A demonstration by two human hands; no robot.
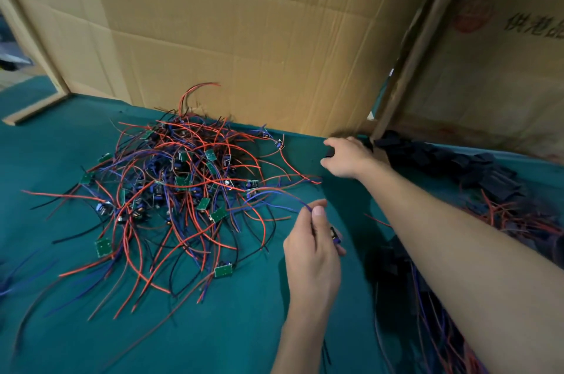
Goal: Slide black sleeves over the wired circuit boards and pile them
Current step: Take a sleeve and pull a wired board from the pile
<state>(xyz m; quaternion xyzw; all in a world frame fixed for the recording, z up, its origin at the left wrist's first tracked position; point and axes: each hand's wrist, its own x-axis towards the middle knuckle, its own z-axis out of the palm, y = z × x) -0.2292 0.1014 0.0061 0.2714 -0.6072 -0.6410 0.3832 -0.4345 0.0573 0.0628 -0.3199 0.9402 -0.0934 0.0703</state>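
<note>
Left hand (312, 247) pinched shut on a blue wire (274, 192), with a small dark circuit board (335, 235) held against the fingers (319, 215). Right hand (346, 157) reaching far across the teal cloth-covered desk (244, 312), curled around a small black sleeve (329, 154) at the near edge of a heap of loose black sleeves (476, 169). Tangled pile of green circuit boards with red, blue and black wires (180, 190) left of both hands. Upright creased brown cardboard sheet (244, 32) behind.
</note>
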